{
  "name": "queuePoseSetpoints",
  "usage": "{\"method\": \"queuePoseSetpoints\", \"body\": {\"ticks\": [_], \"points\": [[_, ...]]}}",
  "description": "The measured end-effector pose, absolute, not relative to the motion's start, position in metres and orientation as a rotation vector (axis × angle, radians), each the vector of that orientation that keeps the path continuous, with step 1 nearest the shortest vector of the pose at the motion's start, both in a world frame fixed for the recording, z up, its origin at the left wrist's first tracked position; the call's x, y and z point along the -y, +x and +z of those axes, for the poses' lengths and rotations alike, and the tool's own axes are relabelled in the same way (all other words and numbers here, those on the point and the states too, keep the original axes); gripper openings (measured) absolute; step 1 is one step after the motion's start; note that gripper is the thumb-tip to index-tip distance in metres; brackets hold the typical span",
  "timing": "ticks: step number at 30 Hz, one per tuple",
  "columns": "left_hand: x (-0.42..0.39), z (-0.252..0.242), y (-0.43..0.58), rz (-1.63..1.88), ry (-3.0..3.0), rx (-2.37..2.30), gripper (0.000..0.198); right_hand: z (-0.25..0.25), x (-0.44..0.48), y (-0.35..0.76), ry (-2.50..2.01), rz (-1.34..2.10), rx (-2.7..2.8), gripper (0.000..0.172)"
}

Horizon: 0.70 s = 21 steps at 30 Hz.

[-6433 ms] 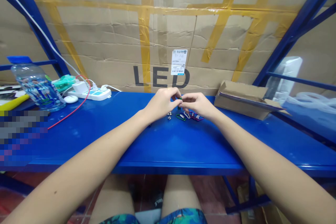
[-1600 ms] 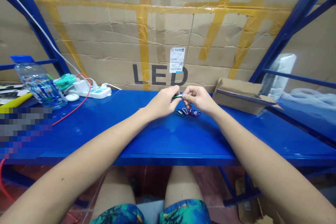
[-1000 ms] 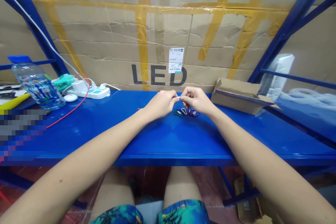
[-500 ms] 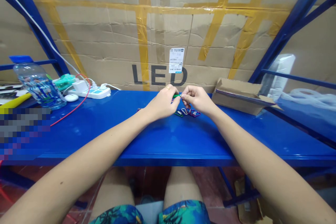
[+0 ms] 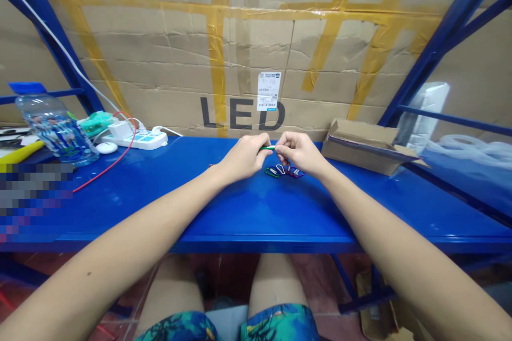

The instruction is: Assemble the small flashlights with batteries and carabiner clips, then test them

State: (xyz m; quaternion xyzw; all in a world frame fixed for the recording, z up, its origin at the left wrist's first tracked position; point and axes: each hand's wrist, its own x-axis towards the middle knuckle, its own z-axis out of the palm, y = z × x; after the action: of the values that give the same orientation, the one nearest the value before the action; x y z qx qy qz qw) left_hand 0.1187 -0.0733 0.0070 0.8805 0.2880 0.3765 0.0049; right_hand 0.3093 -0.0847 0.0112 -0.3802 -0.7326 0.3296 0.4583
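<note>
A small green carabiner (image 5: 269,147), seen nearly edge-on with a silvery strip, is held between my two hands above the table. My left hand (image 5: 248,155) pinches its left end between thumb and fingers. At its right end, the thumb and forefinger of my right hand (image 5: 298,150) are closed on it. Just below the hands lie more carabiners: a green one (image 5: 271,172), a silver one (image 5: 280,169) and purple ones (image 5: 296,172) close together. Something small shows behind my left wrist, mostly hidden.
The blue table (image 5: 256,213) backs onto a big taped carton (image 5: 180,64). On the left stand a water bottle (image 5: 56,128), a white power strip (image 5: 150,140) and a red cable (image 5: 116,164). An opened cardboard box (image 5: 360,149) sits at the right.
The held green carabiner has turned slightly, and more of its silvery side shows between the hands. Both hands stay in nearly the same place and keep their grip.
</note>
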Motion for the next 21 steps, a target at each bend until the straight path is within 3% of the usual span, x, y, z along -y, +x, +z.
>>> {"method": "queuePoseSetpoints", "body": {"ticks": [10,17,21], "points": [[0.07,0.0,0.119,1.222,2.909,-0.825,0.012,0.008,0.084,0.308,-0.906,0.973,1.744,0.031],[0.077,0.008,0.125,1.268,2.723,-0.914,0.005,0.012,0.083,0.311,-0.843,0.899,1.764,0.032],[0.082,0.014,0.129,1.256,2.629,-0.954,0.013,0.014,0.082,0.312,-0.828,0.8,1.796,0.028]]}}
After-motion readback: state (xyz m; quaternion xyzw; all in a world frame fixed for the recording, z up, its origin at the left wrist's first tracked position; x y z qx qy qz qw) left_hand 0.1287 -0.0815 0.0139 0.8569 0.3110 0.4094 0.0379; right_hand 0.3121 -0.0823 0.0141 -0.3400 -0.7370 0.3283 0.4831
